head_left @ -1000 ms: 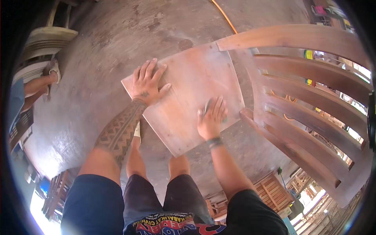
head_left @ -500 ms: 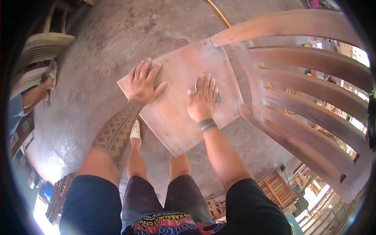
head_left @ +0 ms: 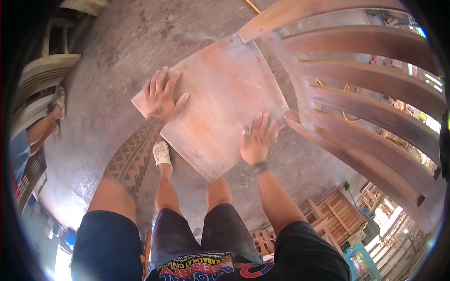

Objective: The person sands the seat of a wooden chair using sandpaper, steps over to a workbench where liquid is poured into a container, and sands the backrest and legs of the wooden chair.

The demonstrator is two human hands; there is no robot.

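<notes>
A flat wooden panel (head_left: 213, 107), pale reddish-brown with a notch on its near left side, joins a slatted wooden backrest (head_left: 370, 75) on the right. My left hand (head_left: 161, 96) lies flat on the panel's left part, fingers spread and holding nothing. Close to the panel's right near edge, my right hand (head_left: 258, 140) presses palm down, with a small dark pad partly visible beneath its fingers. The pad is mostly hidden by the hand.
Another person's legs (head_left: 44, 124) show at the far left beside wooden chairs (head_left: 47, 68). An orange cord (head_left: 253, 5) lies on the floor at the top. Wooden furniture (head_left: 335, 215) stands at the lower right.
My right hand slid up and left over the panel, then back down and right to its near right edge. The view shifted; my left hand stays on the panel's left part.
</notes>
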